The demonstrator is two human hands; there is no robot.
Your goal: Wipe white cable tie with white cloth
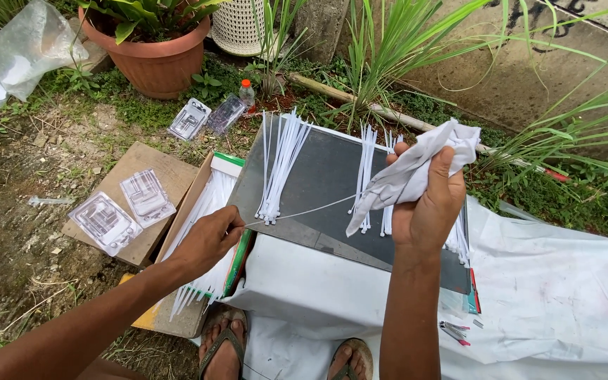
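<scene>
My left hand (209, 239) pinches one end of a long white cable tie (304, 211) beside the open cardboard box (193, 193). My right hand (427, 207) is raised and closed on a crumpled white cloth (416, 172), wrapped around the tie's other end. The tie stretches between both hands above a dark grey board (321, 172). Bundles of white cable ties (279, 165) lie in rows on that board. More ties fill the box under my left hand.
Clear plastic blister packs (107, 222) rest on a cardboard sheet (156, 165) at left. A terracotta pot (153, 60), plastic bags (26, 42) and a small bottle (247, 93) stand behind. A white sheet (550, 295) covers the ground at right. My sandalled feet (223, 348) are below.
</scene>
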